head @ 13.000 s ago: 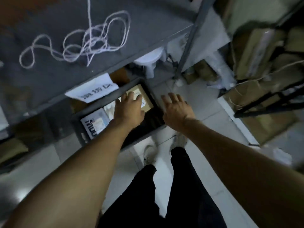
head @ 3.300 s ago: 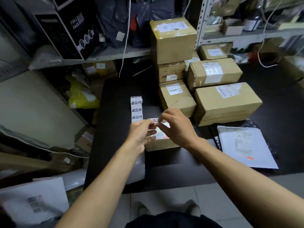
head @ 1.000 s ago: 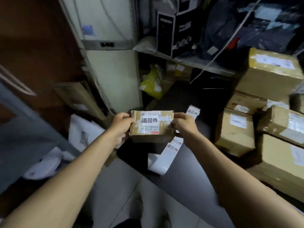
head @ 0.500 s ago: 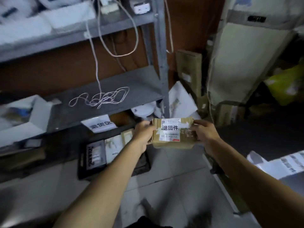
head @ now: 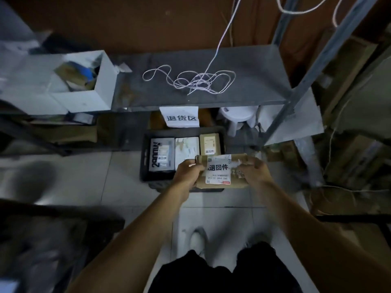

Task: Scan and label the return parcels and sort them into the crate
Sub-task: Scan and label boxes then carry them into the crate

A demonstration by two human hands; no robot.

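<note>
- Near right part of crate (head: 146, 157) hidden behind parcel (head: 237, 176) and both hands.
- Left end of parcel covered by left hand (head: 188, 174); right end by right hand (head: 254, 172).
- Small print under the big characters on label (head: 219, 173) too fine to read.
- Middle packet (head: 186, 149) in crate pale and smeared — markings illegible.
- Stool (head: 238, 118) half hidden under shelf (head: 249, 60).
- Lower left corner blurred — dark shapes, impossible to identify.
- Cord (head: 190, 81) cut off at top edge.
</note>
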